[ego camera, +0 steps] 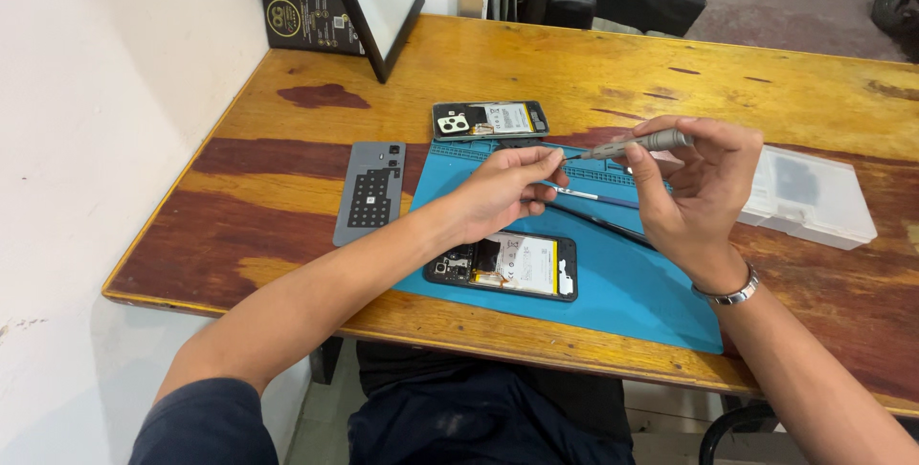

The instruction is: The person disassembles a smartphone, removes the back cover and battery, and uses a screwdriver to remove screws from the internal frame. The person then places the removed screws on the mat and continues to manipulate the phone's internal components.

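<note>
The right hand point(694, 183), right of centre in the frame, pinches a grey precision screwdriver point(632, 146) between thumb and fingertips, its fingers curled shut round the handle and the palm turned toward the camera. The wrist, ringed by a metal bracelet point(729, 293), bends upward from the forearm that enters at the lower right. The screwdriver lies almost level, its long axis running left to right, the thin tip pointing left toward the left hand point(503, 188). That hand, at centre frame, has its fingers drawn together, thumb and forefinger closed at the tip of the screwdriver; whether they grip anything small cannot be told. Both hands hover above a blue work mat point(632, 283), where an opened smartphone point(504, 266) lies below them, long axis left to right.
</note>
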